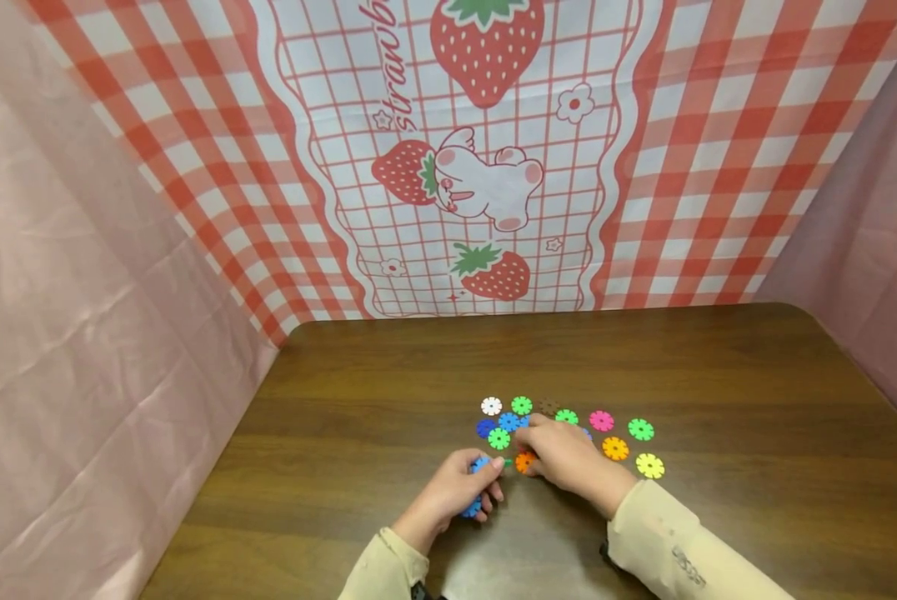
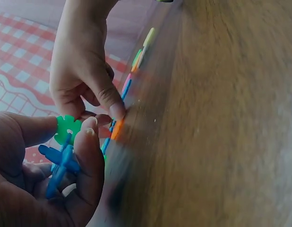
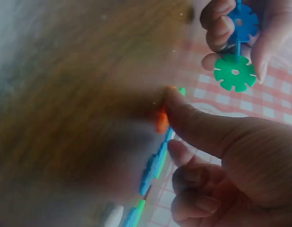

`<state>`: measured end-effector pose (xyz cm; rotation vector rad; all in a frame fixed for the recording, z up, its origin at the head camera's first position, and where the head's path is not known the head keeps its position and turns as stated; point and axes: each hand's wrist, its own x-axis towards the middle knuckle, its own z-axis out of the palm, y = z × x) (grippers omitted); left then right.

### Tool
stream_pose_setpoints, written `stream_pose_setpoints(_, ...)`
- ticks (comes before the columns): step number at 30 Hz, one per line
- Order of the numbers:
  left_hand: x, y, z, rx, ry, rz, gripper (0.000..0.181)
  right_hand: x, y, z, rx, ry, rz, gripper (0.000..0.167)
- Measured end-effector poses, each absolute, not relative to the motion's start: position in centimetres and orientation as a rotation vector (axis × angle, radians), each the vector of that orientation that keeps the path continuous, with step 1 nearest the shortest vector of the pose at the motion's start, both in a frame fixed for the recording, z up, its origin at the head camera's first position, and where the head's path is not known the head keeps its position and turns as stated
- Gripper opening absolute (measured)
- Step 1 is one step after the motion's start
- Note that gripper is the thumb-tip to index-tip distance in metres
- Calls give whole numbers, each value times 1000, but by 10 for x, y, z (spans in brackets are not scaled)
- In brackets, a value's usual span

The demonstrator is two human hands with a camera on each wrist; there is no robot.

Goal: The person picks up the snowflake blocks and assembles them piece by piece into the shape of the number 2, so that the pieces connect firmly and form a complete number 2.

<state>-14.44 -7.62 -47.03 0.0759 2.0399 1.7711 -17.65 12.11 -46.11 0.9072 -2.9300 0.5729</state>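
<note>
My left hand grips a small assembly of blue notched discs slotted together. A green notched disc is joined to the assembly and sticks out past the fingertips. To its right, my right hand is low over the loose discs. Its thumb touches an orange notched disc lying on the table, while the index finger is apart from the thumb, near a blue disc. In the right wrist view the right hand shows its other fingers bent, with nothing seen in them.
Loose notched discs lie around the right hand on the wooden table: a white disc, a brown disc, a pink disc, a yellow disc and several others. A checked strawberry cloth hangs behind.
</note>
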Motion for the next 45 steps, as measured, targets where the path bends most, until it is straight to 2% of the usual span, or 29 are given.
stream_pose_setpoints(3, -145, -74, -470, 83, 2010, 1789, 31, -175, 124, -461, 854, -2971, 617, 35)
stream_pose_setpoints(5, -146, -73, -471, 87, 1981, 1805, 31, -175, 128, -462, 832, -2974, 652, 36)
stream_pose_setpoints(11, -148, -70, -473, 111, 1928, 1839, 31, -174, 138, -467, 804, -2841, 938, 14)
stream_pose_setpoints(17, -148, -66, -473, 136, 1923, 1872, 28, -170, 146, -464, 715, -2732, 1438, 7)
stream_pose_setpoints(21, -148, -63, -473, 159, 1920, 1878, 28, -167, 148, -462, 692, -2719, 1624, 9)
stream_pose_setpoints(45, -150, -59, -470, 237, 1943, 1847, 27, -163, 154, -457, 734, -2725, 1647, 10)
